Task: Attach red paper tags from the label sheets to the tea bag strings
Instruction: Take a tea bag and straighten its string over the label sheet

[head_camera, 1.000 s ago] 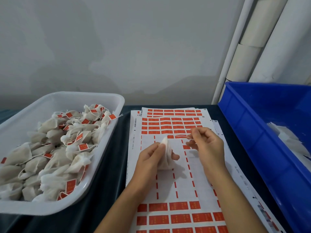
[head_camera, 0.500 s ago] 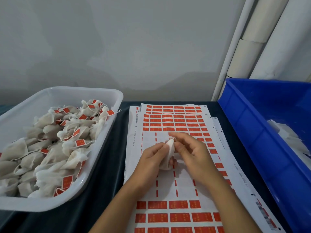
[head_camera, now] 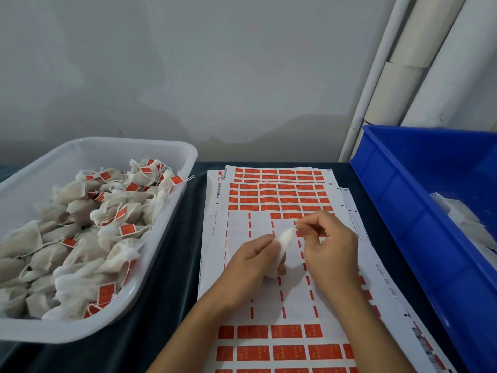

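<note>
Tea bag (head_camera: 282, 244) held over the label sheets (head_camera: 269, 265), string end being pinched
Head view: left hand (head_camera: 252, 265) grips the bag, right hand (head_camera: 326, 242) pinches at its tip; best keep the string taut and the tag square before pressing

Soft, even, dimmish light; faint shadows, slight overall blur, wide-angle bending at the edges.

Matt paper label sheets (head_camera: 269, 300) lie between a smooth translucent plastic tray (head_camera: 172, 154) of gauzy tea bags (head_camera: 80, 238) on the left and a glossy blue plastic bin (head_camera: 398, 200) on the right.
</note>
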`<state>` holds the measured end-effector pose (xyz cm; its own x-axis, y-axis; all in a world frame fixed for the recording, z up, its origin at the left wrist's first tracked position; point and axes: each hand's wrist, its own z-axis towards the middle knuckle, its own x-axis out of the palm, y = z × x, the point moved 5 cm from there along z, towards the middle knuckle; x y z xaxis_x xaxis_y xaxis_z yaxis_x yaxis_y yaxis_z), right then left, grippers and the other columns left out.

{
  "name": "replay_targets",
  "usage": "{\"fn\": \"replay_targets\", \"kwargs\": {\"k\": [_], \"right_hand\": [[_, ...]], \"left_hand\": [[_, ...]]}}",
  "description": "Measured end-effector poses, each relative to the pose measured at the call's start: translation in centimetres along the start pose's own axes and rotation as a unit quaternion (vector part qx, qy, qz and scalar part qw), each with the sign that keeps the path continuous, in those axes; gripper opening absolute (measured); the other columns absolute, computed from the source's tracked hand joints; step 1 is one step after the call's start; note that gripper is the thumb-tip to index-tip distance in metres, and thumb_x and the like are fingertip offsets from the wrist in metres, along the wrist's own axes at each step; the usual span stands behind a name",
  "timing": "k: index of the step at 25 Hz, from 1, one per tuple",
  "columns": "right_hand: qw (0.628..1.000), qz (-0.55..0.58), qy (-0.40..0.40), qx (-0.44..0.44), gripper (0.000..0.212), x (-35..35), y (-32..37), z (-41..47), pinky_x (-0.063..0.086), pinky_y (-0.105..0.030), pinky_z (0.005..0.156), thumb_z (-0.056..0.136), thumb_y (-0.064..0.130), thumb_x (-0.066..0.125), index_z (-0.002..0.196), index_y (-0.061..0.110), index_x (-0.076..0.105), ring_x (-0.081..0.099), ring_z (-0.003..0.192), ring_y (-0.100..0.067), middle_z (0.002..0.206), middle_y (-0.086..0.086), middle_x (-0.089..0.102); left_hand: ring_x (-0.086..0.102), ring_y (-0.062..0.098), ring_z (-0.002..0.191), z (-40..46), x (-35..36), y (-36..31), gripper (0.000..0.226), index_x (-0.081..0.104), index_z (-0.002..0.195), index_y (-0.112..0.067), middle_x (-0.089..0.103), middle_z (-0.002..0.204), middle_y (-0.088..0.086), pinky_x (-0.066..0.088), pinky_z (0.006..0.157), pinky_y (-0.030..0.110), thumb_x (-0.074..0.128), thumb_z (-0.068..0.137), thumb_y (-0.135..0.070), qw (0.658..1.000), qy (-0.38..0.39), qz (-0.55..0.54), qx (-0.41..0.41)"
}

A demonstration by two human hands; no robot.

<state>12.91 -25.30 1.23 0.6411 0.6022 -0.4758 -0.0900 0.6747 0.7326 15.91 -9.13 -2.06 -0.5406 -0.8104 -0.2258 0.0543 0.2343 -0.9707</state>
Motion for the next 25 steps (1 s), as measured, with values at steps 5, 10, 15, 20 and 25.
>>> {"fn": "replay_targets", "kwargs": {"k": [5,10,15,20,25], "right_hand": [[0.996,-0.028,0.084,-0.033,0.015,1.5,0.5,-0.6,0.039,-0.007,0.078,0.093,0.033,0.071,0.091,0.046,0.064,0.061,0.095,0.004,0.096,0.033,0.060],[0.977,-0.092,0.087,-0.173,0.018,1.9,1.6,-1.1,0.051,-0.018,0.085,0.095,0.037,0.062,0.102,0.027,0.075,0.063,0.091,-0.008,0.102,0.011,0.072],[0.964,-0.089,0.062,-0.243,0.010,1.3,2.5,-1.2,0.046,-0.013,0.090,0.095,0.025,0.066,0.100,0.019,0.072,0.062,0.093,-0.011,0.101,0.003,0.071],[0.982,0.053,0.164,-0.078,0.008,1.5,2.0,-0.9,0.049,-0.006,0.088,0.100,0.030,0.062,0.098,0.038,0.064,0.062,0.107,0.002,0.108,0.026,0.067],[0.979,0.084,0.182,-0.034,0.012,1.5,1.3,-0.8,0.054,-0.009,0.083,0.097,0.028,0.068,0.094,0.040,0.067,0.065,0.102,0.003,0.099,0.028,0.067]], "left_hand": [[0.068,0.029,0.117,0.0,-1.3,0.2,0.040,0.074,0.118,-0.025,0.073,0.120,0.006,0.055,0.104,0.048,0.056,0.099,-0.056,0.978,-0.035,-0.206,-0.003],[0.070,0.018,0.120,0.3,-1.6,0.0,0.030,0.073,0.123,-0.042,0.073,0.123,-0.011,0.060,0.097,0.043,0.060,0.097,-0.052,0.956,-0.112,-0.271,-0.014],[0.072,0.021,0.101,0.1,-1.0,-0.6,0.036,0.074,0.103,-0.028,0.075,0.102,-0.002,0.062,0.092,0.039,0.050,0.105,-0.054,0.988,-0.111,-0.104,0.038],[0.067,0.027,0.088,0.2,-0.7,-0.6,0.027,0.070,0.092,-0.025,0.071,0.089,0.004,0.058,0.075,0.038,0.055,0.097,-0.046,0.995,-0.071,-0.026,0.058],[0.066,0.006,0.082,0.3,-0.9,-0.2,0.015,0.069,0.090,-0.030,0.070,0.085,-0.013,0.053,0.066,0.014,0.061,0.100,-0.038,0.988,-0.137,0.062,0.047]]}}
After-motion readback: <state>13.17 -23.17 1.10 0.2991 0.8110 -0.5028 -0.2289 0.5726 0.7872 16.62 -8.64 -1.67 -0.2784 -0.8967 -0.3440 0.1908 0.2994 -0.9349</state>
